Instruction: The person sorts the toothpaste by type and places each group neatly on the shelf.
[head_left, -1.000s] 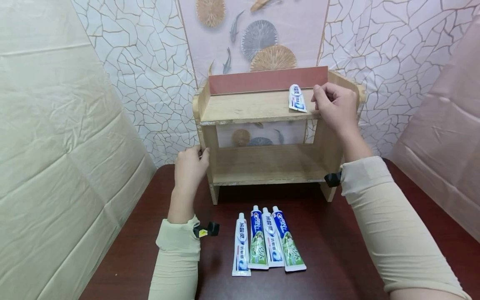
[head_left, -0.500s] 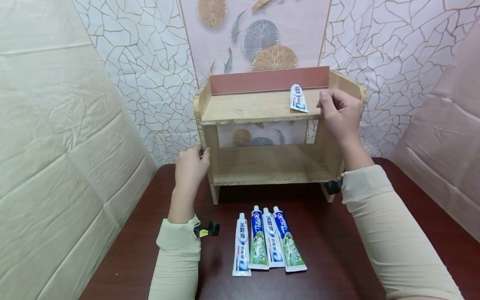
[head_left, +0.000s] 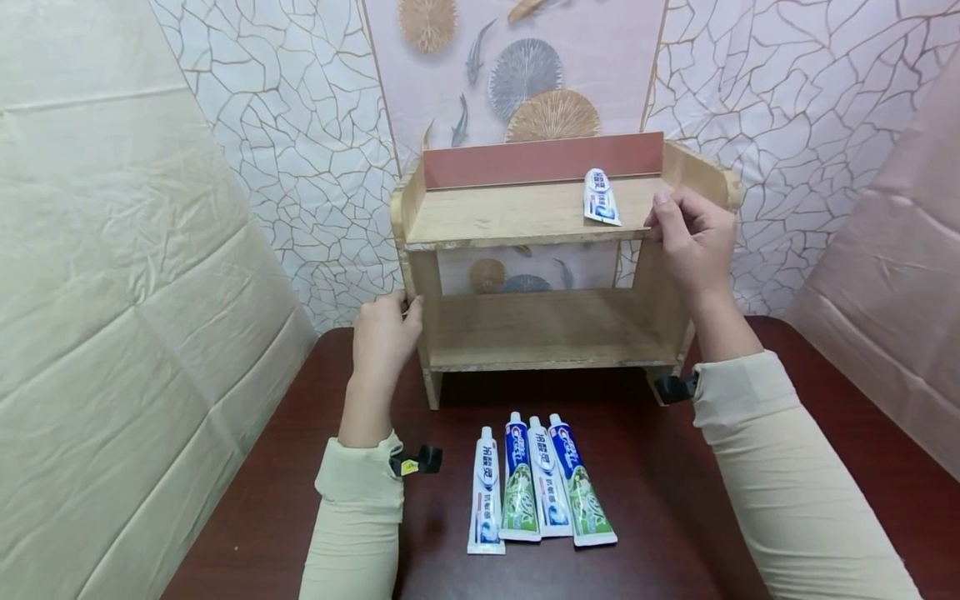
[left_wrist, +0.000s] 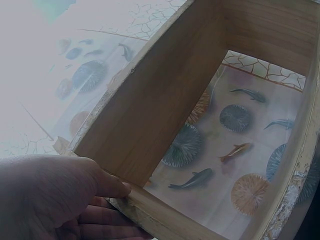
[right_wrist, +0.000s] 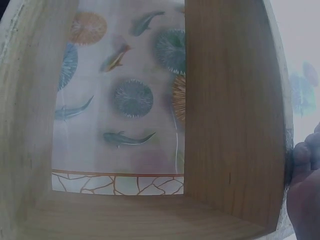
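In the head view, my left hand (head_left: 384, 337) grips the left side panel of a small wooden shelf (head_left: 495, 218). The left wrist view has the thumb on the panel's edge and the fingers on its outer face. At the right end of the upper board, my right hand (head_left: 696, 242) hovers by the front edge with loosely curled fingers and nothing visible in them. A white and blue toothpaste tube (head_left: 601, 198) lies on that board, just left of this hand. Several more tubes, white (head_left: 487, 492) and blue-green Crest (head_left: 519, 479), lie side by side in front of the shelf.
The shelf stands on a dark red-brown table (head_left: 262, 500). A lower board (head_left: 540, 329) runs beneath the upper one, and a reddish strip (head_left: 540, 161) closes the upper back. Behind hangs a patterned backdrop (head_left: 270, 158), with a beige cloth (head_left: 127, 292) at the left.
My right hand has drawn right and slightly down, away from the toothpaste tube on the upper board. My left hand keeps its place on the side panel.
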